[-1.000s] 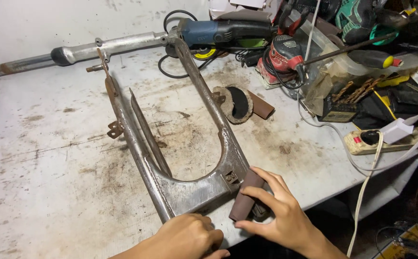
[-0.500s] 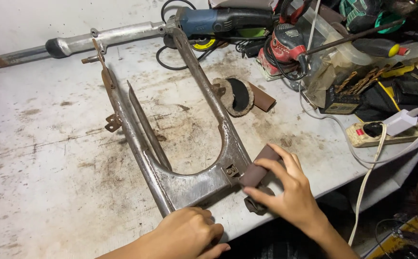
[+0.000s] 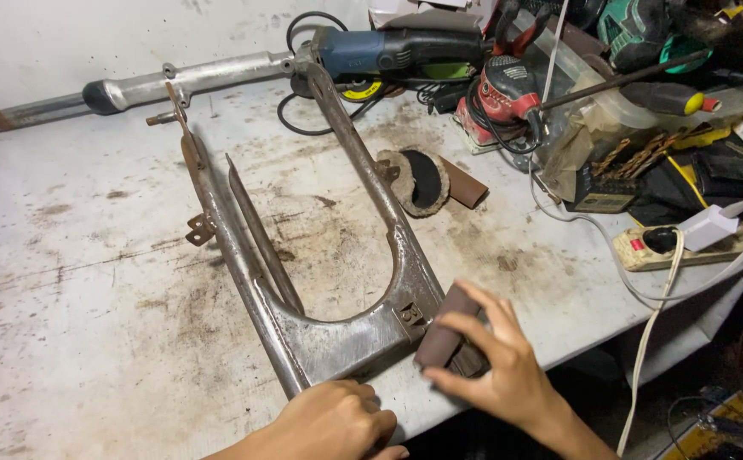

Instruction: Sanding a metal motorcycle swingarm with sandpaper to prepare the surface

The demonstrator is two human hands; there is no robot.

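Rusty steel makes up the U-shaped frame (image 3: pixel 320 341) that lies flat on the stained white table (image 3: pixel 65 324), its closed bend near the lower middle of the picture and its two arms running up toward the top edge. At the lower right of that bend the right hand (image 3: pixel 499 370) presses a folded piece of brown sandpaper (image 3: pixel 441 334) against the outer side of the frame; the fingers are curled round the sandpaper with the thumb underneath, so the hand is closed on it. At the bottom centre the left hand (image 3: pixel 337 422) rests in a loose fist on the table edge, touching the end of the frame's bend; whether it grips anything cannot be told. Further up, a blue angle grinder (image 3: pixel 388 53) lies at the top centre, a red power tool (image 3: pixel 503 94) just right of it, and a round polishing pad (image 3: pixel 418 179) beside the frame's right arm. A white power strip (image 3: pixel 686 243) sits at the right edge.
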